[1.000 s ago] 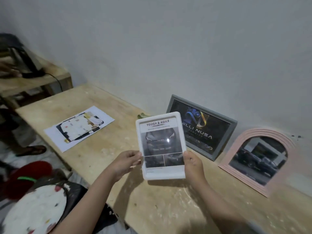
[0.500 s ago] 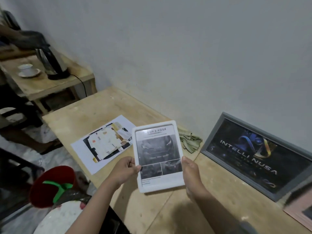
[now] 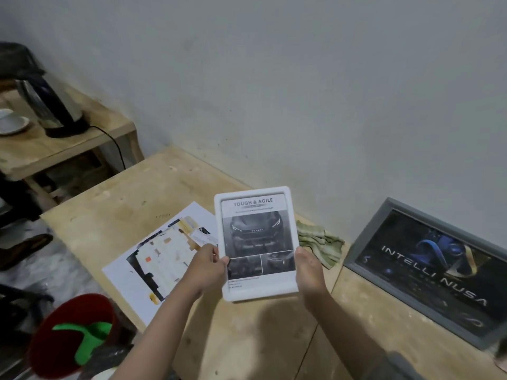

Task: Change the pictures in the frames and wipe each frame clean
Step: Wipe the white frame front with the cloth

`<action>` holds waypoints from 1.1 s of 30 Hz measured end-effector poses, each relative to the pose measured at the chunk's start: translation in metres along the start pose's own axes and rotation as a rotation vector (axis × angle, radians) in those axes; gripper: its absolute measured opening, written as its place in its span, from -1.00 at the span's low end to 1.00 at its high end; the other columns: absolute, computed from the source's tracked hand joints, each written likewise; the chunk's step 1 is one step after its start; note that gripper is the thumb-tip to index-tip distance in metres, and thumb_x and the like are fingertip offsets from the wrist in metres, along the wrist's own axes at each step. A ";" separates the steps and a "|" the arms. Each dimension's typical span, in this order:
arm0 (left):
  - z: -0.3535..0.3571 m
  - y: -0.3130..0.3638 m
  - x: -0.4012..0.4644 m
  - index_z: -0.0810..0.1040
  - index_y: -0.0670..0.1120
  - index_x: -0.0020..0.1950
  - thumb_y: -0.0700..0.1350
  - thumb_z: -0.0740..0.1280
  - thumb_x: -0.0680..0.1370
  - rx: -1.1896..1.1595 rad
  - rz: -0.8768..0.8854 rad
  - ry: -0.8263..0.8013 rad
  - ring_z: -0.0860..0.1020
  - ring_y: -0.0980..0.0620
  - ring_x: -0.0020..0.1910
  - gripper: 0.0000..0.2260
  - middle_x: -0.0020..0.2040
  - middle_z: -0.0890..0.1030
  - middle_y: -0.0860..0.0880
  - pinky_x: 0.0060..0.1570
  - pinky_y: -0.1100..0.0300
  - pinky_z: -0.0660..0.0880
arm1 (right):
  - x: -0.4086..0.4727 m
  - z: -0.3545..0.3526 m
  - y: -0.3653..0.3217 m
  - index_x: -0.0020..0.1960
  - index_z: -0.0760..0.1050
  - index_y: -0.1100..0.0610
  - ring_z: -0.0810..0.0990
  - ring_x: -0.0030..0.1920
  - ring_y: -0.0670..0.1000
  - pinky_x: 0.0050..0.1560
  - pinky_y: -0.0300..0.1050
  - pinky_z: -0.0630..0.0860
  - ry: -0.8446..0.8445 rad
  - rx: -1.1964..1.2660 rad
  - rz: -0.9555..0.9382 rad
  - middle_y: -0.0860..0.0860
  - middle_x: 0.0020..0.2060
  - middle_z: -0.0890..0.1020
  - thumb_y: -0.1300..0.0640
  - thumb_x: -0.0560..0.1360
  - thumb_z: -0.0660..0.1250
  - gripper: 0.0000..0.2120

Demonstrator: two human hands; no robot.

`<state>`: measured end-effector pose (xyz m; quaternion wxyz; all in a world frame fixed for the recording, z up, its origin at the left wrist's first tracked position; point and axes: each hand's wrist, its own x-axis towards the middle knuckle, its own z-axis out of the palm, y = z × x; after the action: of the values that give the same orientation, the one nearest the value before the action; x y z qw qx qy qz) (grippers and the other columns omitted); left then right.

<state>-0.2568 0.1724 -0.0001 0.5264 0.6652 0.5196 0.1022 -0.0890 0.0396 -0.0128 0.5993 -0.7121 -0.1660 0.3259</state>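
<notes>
I hold a white picture frame [image 3: 256, 242] upright above the wooden table [image 3: 247, 338]; it shows a grey car picture headed "TOUGH & AGILE". My left hand [image 3: 208, 267] grips its left edge, thumb on the front. My right hand [image 3: 308, 270] grips its right edge. A loose printed sheet [image 3: 162, 259] lies flat on the table left of the frame. A green cloth [image 3: 319, 244] lies crumpled by the wall behind the frame. A grey frame [image 3: 430, 270] with a dark "INTELLI NUSA" picture leans against the wall at the right.
A lower side table [image 3: 55, 152] at the left carries a kettle [image 3: 46, 105] with its cord and a white cup on a saucer [image 3: 11, 123]. A red bucket [image 3: 71, 335] with something green inside stands on the floor at the lower left.
The view has swung left, so the pink arched frame has left the picture and the side table has come in. The white frame stays in both hands, held a little higher.
</notes>
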 end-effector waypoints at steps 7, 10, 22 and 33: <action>-0.008 0.003 0.008 0.40 -0.10 -0.11 -0.21 0.23 0.60 -0.204 0.034 0.027 0.41 -0.03 -0.35 -0.91 -0.28 0.44 -0.13 -0.31 0.15 0.35 | 0.061 -0.020 0.002 0.15 0.49 0.16 0.53 0.09 0.07 0.09 -0.03 0.46 0.087 -0.508 -0.193 0.02 0.05 0.58 0.14 0.60 0.15 -0.78; -0.010 0.002 0.007 0.43 -0.08 -0.07 -0.21 0.23 0.60 -0.265 0.048 0.035 0.47 -0.06 -0.30 -0.93 -0.28 0.50 -0.11 -0.21 0.08 0.40 | 0.100 -0.043 0.017 0.42 0.24 0.13 0.33 0.34 0.13 0.32 0.09 0.27 0.013 -1.179 -0.288 0.10 0.35 0.38 0.11 0.52 0.22 -0.51; -0.008 0.003 -0.004 0.43 -0.13 0.11 -0.19 0.17 0.64 -0.490 0.059 0.115 0.64 -0.07 -0.18 -0.91 -0.12 0.65 -0.18 -0.07 -0.05 0.56 | 0.129 -0.047 0.011 -0.03 0.45 0.14 0.54 -0.17 0.20 -0.25 -0.07 0.39 0.071 -1.013 -0.332 0.09 -0.24 0.56 0.27 0.49 0.16 -0.87; 0.021 0.041 -0.021 0.42 -0.06 -0.04 -0.24 0.16 0.63 -0.449 0.290 0.251 0.37 0.24 -0.54 -0.89 -0.48 0.42 0.09 -0.47 0.37 0.31 | 0.073 -0.003 -0.077 0.12 0.54 0.33 0.59 0.08 0.18 0.16 0.10 0.45 0.121 -1.049 -1.253 0.21 0.04 0.63 0.46 0.24 0.27 -0.55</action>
<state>-0.2278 0.1466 0.0328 0.5720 0.5816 0.4445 0.3701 -0.0217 0.1009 0.0419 0.2672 -0.6912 -0.6313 -0.2285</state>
